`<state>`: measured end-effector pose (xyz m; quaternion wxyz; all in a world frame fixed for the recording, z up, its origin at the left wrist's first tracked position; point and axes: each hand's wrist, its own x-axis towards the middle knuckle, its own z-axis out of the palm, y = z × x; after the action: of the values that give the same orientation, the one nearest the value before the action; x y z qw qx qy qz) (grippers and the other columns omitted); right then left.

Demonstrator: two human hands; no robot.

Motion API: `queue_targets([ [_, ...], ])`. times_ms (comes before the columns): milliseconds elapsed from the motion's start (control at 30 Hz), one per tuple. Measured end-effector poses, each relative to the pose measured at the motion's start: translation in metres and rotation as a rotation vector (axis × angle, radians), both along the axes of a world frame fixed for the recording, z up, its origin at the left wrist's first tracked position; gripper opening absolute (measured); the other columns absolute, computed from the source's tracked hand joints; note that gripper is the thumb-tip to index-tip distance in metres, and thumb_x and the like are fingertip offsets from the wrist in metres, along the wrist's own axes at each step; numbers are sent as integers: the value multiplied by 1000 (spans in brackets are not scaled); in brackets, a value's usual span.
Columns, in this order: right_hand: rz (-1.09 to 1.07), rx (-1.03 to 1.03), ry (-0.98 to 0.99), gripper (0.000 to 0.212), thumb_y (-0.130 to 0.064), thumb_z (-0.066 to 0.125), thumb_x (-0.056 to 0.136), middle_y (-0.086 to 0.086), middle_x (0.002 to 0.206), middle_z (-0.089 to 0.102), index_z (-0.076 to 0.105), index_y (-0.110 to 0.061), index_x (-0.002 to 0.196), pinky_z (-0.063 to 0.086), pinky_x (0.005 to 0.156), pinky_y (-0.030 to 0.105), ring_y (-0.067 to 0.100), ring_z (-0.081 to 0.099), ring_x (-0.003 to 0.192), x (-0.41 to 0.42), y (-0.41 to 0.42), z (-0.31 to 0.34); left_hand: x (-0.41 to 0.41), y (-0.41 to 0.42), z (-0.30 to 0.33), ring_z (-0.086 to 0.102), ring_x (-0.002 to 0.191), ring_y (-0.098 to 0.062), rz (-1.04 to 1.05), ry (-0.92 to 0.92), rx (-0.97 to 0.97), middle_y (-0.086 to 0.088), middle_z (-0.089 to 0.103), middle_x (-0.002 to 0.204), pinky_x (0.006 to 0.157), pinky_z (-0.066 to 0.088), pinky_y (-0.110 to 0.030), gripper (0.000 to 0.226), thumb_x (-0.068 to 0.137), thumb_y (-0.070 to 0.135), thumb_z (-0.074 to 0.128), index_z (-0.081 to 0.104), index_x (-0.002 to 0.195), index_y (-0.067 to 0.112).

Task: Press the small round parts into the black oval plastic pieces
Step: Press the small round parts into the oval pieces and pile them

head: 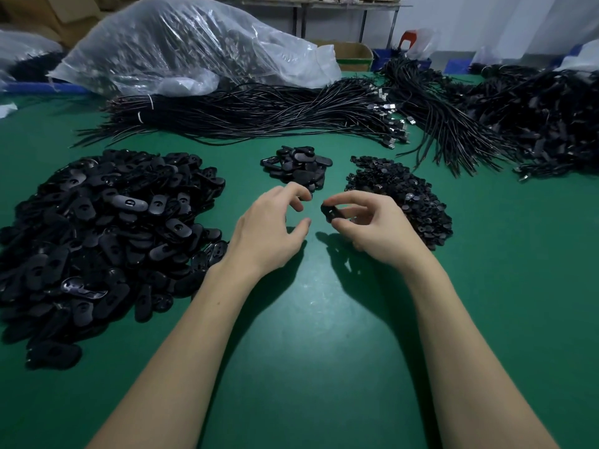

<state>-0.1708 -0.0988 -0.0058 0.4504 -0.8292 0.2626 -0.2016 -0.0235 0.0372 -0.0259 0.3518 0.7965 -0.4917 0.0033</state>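
Three black heaps sit on the green bench (291,319): unfinished ovals (107,228) at nine o'clock, a small finished pile (296,165) at twelve, round parts (402,196) at two. Right hand (372,228) pinches one piece (330,212); left hand (272,228) hovers loosely curled, empty. Most remains.

This is a small factory workroom. A green worktop (308,319) holds big heaps of the same black oval pieces (97,228), bundles of black cables (259,115) at 12 o'clock, and a clear plastic sack (181,43) behind.
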Motion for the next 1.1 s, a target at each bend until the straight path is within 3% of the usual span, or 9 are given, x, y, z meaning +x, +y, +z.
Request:
queue_targets([
  [133,37,121,-15,35,-11,76,91,-1,87,79,63,-31,117,53,64,25,12,63,57,3,-2,2,0,1,2,54,87,-4,-77,35,-31,19,60,106,72,47,-29,40,92,32,68,55,128,42],
  [267,87,208,-13,37,-8,76,91,4,90,80,62,-26,120,51,60,21,9,63,62,3,-4,4,-1,2,4,57,87,-10,-105,43,-48,17,61,103,78,54,-39,29,92,31,71,65,119,38],
  [433,92,187,32,29,-12,70,95,-6,81,78,65,-30,117,45,55,14,1,61,59,1,-9,2,0,3,4,58,88,-9,-116,72,-46,20,63,104,80,54,-42,20,88,36,75,65,105,37],
  [533,86,177,58,25,-18,70,96,-9,79,76,66,-33,115,45,60,19,1,58,58,-1,-9,3,-1,4,4,59,88,-10,-118,87,-46,21,65,101,80,54,-43,18,88,34,75,65,103,35],
  [633,-84,22,59,12,-29,63,98,-14,84,78,69,-35,107,46,65,22,-5,59,59,-5,-14,4,1,3,2,59,87,-8,-84,86,-41,22,66,98,75,53,-37,18,88,36,76,63,100,38],
  [700,-199,-169,131,15,-28,59,98,-16,85,76,71,-36,101,49,67,25,-6,63,68,-10,-20,6,2,3,1,59,86,-5,-39,76,-42,24,65,95,66,46,-30,19,88,38,75,59,98,40],
  [767,-226,-268,253,16,-27,61,95,-19,87,72,73,-37,96,53,79,29,6,66,86,-16,-24,6,3,3,-1,58,85,-3,3,65,-48,26,65,94,62,40,-26,19,87,41,74,58,97,41],
  [833,-204,-287,327,15,-28,65,93,-21,86,67,74,-40,93,53,84,30,10,65,91,-20,-25,6,2,2,-2,57,85,-1,29,52,-38,27,64,93,60,36,-23,19,86,44,73,58,96,40],
  [1100,-167,-312,346,2,-40,75,86,-19,80,68,77,-41,87,47,70,28,2,63,81,-20,-24,10,5,2,-5,56,84,0,37,28,-7,29,62,94,59,34,-22,18,87,44,72,57,95,41],
])
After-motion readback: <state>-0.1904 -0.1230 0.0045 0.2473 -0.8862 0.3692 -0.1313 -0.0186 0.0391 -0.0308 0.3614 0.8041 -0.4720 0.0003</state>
